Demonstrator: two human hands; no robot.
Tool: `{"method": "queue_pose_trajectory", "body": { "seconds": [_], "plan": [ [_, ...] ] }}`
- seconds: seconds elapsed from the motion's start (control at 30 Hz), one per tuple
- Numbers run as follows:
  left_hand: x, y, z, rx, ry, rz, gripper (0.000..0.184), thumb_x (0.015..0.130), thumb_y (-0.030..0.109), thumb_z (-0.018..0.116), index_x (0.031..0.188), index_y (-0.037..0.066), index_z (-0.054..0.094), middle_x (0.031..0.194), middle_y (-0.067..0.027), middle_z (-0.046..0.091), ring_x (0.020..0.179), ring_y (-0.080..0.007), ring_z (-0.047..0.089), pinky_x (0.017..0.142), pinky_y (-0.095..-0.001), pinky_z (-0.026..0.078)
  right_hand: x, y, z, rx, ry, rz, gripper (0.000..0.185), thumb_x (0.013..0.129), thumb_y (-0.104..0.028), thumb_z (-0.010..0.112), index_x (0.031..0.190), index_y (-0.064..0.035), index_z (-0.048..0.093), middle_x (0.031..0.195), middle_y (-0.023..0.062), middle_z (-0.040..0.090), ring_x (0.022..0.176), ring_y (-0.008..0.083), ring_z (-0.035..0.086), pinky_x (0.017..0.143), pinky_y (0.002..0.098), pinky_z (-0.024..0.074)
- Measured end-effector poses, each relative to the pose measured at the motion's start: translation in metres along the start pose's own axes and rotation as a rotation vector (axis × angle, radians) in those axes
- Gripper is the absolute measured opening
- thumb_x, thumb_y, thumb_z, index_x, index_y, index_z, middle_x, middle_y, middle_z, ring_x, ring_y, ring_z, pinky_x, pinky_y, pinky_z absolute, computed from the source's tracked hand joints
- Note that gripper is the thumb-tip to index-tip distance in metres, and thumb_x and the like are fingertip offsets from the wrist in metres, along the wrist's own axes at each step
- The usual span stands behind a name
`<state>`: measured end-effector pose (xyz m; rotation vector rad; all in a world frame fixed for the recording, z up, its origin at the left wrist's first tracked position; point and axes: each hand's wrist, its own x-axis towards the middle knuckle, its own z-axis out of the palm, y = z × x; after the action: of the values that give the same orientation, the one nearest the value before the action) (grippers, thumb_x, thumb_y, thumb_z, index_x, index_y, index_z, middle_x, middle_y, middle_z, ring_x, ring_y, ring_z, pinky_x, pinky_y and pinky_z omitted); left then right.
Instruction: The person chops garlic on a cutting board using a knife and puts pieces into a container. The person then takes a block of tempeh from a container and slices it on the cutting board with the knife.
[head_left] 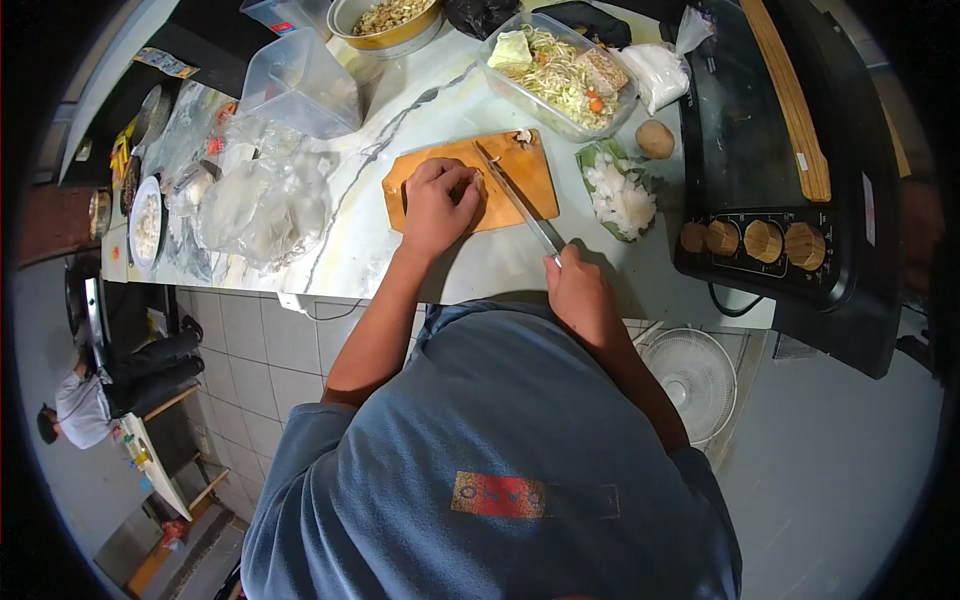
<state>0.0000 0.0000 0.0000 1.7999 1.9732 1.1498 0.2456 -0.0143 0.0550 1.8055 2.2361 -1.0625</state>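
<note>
The left forearm reaches up over the near edge of the white, grey-veined marble-patterned bench [365,205], its elbow bent. The left hand [441,205] is palm down on the left half of the rectangular orange-brown cutting board [532,170], fingers curled under and thumb close to them. A small pale piece [481,184] shows by the fingertips; most of what lies beneath is hidden, so I cannot tell whether the hand grips it.

The right forearm slants inward across the same near edge. The right hand [583,291] is closed around the handle of a long silver-bladed knife [517,198], just off the board's near right corner. The blade runs diagonally over the board's right half, its tip near the middle of the far edge, to the right of the left hand. Whether it rests on the wood or sits slightly above cannot be told.

A small dark-and-pale scrap [522,137] lies at the board's far right corner. Beside the right edge, white shreds [622,195] lie on a green leaf [597,157].
</note>
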Motion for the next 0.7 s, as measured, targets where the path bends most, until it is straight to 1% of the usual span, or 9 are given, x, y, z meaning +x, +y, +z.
{"method": "queue_pose_trajectory", "body": {
  "seconds": [0.07, 0.2, 0.3, 0.37, 0.4, 0.47, 0.5, 0.57, 0.7],
  "plan": [
    [0.001, 0.003, -0.003, 0.015, 0.037, 0.061, 0.016, 0.082, 0.017, 0.076, 0.090, 0.003, 0.077, 0.090, -0.0116, 0.069, 0.086, -0.0300, 0.065, 0.079, -0.0427, 0.051, -0.001, -0.004, 0.000, 0.009, 0.000, 0.000, 0.035, 0.104, -0.034, 0.051, 0.104, 0.0011, 0.054, 0.086, 0.0297, 0.069, 0.086, 0.0507, 0.067, 0.077, 0.0592, 0.0524],
    [0.002, 0.008, 0.002, 0.013, 0.064, 0.054, 0.016, 0.083, 0.018, 0.076, 0.089, 0.003, 0.077, 0.090, -0.0110, 0.069, 0.085, -0.0298, 0.065, 0.078, -0.0433, 0.051, -0.002, -0.004, -0.006, -0.002, 0.019, 0.005, 0.035, 0.104, -0.034, 0.051, 0.103, 0.0010, 0.055, 0.085, 0.0293, 0.069, 0.085, 0.0508, 0.067, 0.077, 0.0592, 0.0524],
    [0.002, 0.004, 0.003, -0.033, 0.069, 0.012, 0.016, 0.083, 0.019, 0.077, 0.087, 0.004, 0.077, 0.090, -0.0106, 0.069, 0.083, -0.0299, 0.064, 0.076, -0.0424, 0.052, -0.003, -0.005, -0.005, -0.012, 0.045, -0.014, 0.035, 0.104, -0.034, 0.051, 0.102, 0.0006, 0.055, 0.084, 0.0288, 0.069, 0.084, 0.0509, 0.067, 0.076, 0.0591, 0.0527],
    [0.000, 0.003, 0.003, -0.085, 0.042, -0.071, 0.013, 0.084, 0.021, 0.077, 0.086, 0.007, 0.078, 0.090, -0.0073, 0.069, 0.089, -0.0273, 0.064, 0.081, -0.0429, 0.047, -0.003, -0.006, -0.004, 0.020, 0.061, -0.029, 0.034, 0.104, -0.031, 0.053, 0.098, 0.0015, 0.054, 0.080, 0.0303, 0.067, 0.082, 0.0517, 0.065, 0.073, 0.0593, 0.0513],
    [-0.001, 0.003, 0.003, -0.085, 0.039, -0.071, 0.013, 0.084, 0.021, 0.077, 0.086, 0.007, 0.078, 0.090, -0.0073, 0.069, 0.089, -0.0273, 0.064, 0.081, -0.0429, 0.047, -0.003, -0.007, -0.004, 0.022, 0.061, -0.027, 0.034, 0.104, -0.031, 0.053, 0.098, 0.0015, 0.054, 0.080, 0.0303, 0.067, 0.082, 0.0517, 0.065, 0.073, 0.0593, 0.0513],
    [-0.005, 0.005, 0.001, 0.144, 0.094, -0.042, 0.011, 0.085, 0.023, 0.077, 0.085, 0.012, 0.079, 0.091, -0.0026, 0.069, 0.098, -0.0236, 0.061, 0.087, -0.0432, 0.038, -0.004, -0.010, -0.005, 0.031, 0.052, -0.026, 0.034, 0.104, -0.032, 0.053, 0.098, 0.0015, 0.054, 0.081, 0.0308, 0.067, 0.083, 0.0514, 0.066, 0.073, 0.0591, 0.0513],
    [-0.005, 0.004, 0.002, 0.143, 0.092, -0.041, 0.011, 0.085, 0.023, 0.077, 0.085, 0.012, 0.079, 0.091, -0.0026, 0.069, 0.098, -0.0236, 0.061, 0.087, -0.0432, 0.038, -0.004, -0.011, -0.006, 0.032, 0.052, -0.025, 0.034, 0.104, -0.032, 0.053, 0.098, 0.0015, 0.054, 0.081, 0.0308, 0.067, 0.083, 0.0514, 0.066, 0.073, 0.0591, 0.0513],
    [-0.006, 0.000, 0.003, 0.156, 0.092, -0.085, 0.011, 0.085, 0.026, 0.078, 0.088, 0.015, 0.081, 0.092, 0.0013, 0.069, 0.104, -0.0210, 0.058, 0.089, -0.0431, 0.031, -0.004, -0.013, -0.007, 0.074, 0.041, -0.014, 0.034, 0.104, -0.032, 0.052, 0.099, 0.0015, 0.055, 0.082, 0.0310, 0.067, 0.083, 0.0516, 0.065, 0.073, 0.0589, 0.0513],
    [-0.005, -0.001, 0.002, 0.174, 0.080, -0.078, 0.013, 0.084, 0.027, 0.079, 0.090, 0.016, 0.081, 0.092, 0.0018, 0.069, 0.103, -0.0211, 0.058, 0.088, -0.0426, 0.032, -0.004, -0.018, -0.009, 0.061, 0.026, -0.024, 0.035, 0.104, -0.033, 0.052, 0.100, 0.0016, 0.055, 0.082, 0.0310, 0.067, 0.083, 0.0519, 0.065, 0.074, 0.0586, 0.0512]
  ]
}}
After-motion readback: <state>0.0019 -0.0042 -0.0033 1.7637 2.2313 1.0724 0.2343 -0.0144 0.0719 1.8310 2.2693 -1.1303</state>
